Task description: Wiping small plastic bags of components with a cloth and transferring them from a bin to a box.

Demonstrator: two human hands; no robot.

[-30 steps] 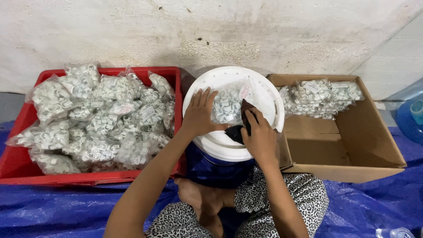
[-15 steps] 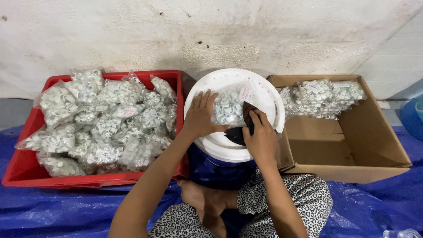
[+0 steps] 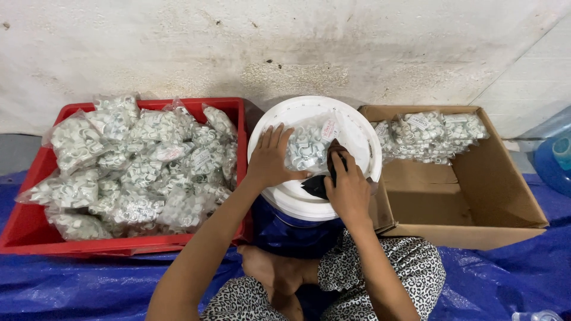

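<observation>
- Centre: white bucket lid (image 3: 357, 128) carrying one clear bag of small white parts (image 3: 304, 148) with a pale label at its upper right.
- Left hand (image 3: 269, 159) lies flat and open-fingered on that bag.
- Right hand (image 3: 348, 189) closes around a small black tool (image 3: 316, 185).
- Left: red crate (image 3: 27, 223) heaped with similar bags.
- Right: cardboard box (image 3: 476, 208), labelled bags along its far wall.

On a white bucket lid (image 3: 357, 128) the left hand (image 3: 269, 159) presses a clear bag of white rings (image 3: 307, 147); the right hand (image 3: 348, 189) holds a black tool (image 3: 316, 185) beside it, between a red crate (image 3: 27, 226) and a cardboard box (image 3: 505, 196).
</observation>
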